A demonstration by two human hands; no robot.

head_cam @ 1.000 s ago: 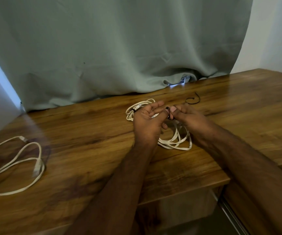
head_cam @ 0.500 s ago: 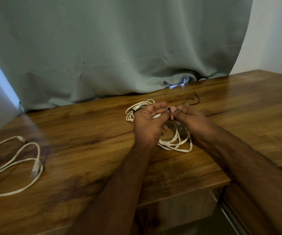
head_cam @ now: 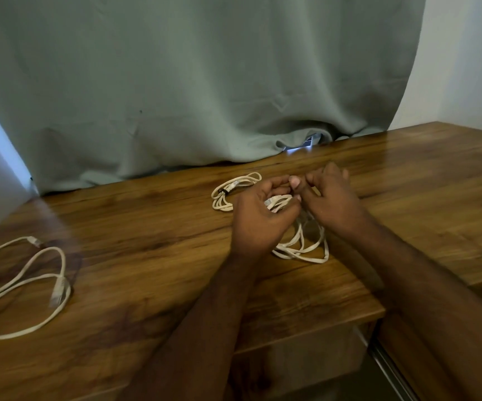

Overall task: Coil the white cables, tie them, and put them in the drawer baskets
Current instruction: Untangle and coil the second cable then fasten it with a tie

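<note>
My left hand (head_cam: 258, 224) grips the top of a coiled white cable (head_cam: 302, 250); a plug end shows between its fingers, and the loops hang onto the wooden table (head_cam: 147, 256). Close against it on the right, my right hand (head_cam: 333, 202) has curled fingers, and its thumb and fingertips pinch at the same bundle. What lies between those fingertips is hidden. Just behind my left hand lies a second white cable coil (head_cam: 232, 191), bound by a black tie. A loose, uncoiled white cable (head_cam: 31, 285) lies at the table's left end.
A grey-green curtain (head_cam: 205, 82) hangs along the table's back edge. Below the front edge, at the lower right, a drawer opening with a metal rail (head_cam: 387, 369) shows. No basket is in view.
My left hand's fingers have curled round the cable bundle, where before they were stretched out. My right hand has risen a little and now covers the black tie that lay behind it.
</note>
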